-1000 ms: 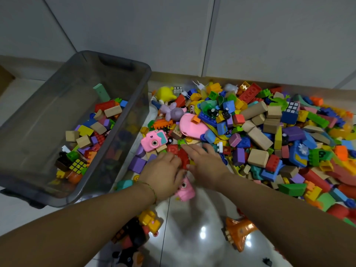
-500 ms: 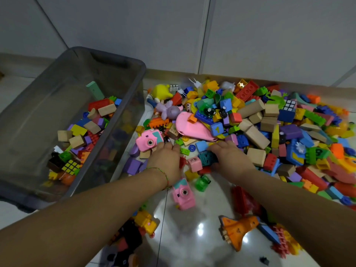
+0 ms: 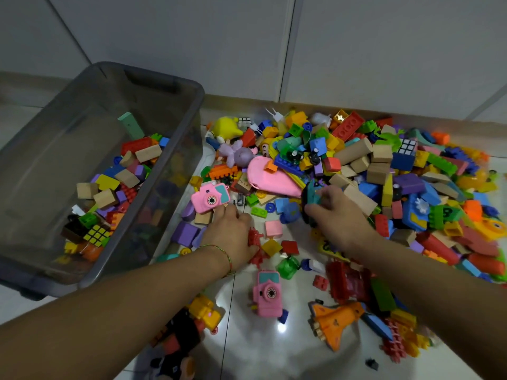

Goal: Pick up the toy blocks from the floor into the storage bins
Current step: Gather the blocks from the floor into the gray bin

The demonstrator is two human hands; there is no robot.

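A big heap of coloured toy blocks [image 3: 365, 171] covers the tiled floor at centre and right. A grey see-through storage bin [image 3: 175, 149] stands at the left, with several blocks lying in its near half. My left hand [image 3: 230, 237] rests palm down on the floor beside the bin, fingers closed over a red spiky block [image 3: 256, 248]. My right hand [image 3: 332, 215] is at the heap's near edge, gripping a teal and black toy piece [image 3: 311, 194] lifted a little off the floor.
Two pink toy cameras lie nearby, one [image 3: 210, 198] beside the bin, one [image 3: 269, 293] near my wrists. An orange toy shuttle [image 3: 334, 322] and a yellow-black toy [image 3: 192, 322] sit on the floor close to me. White wall panels [image 3: 274, 45] stand behind.
My hands have moved apart. The right hand has taken hold of the teal and black piece and raised it to the right. The left hand has closed on the red spiky block.
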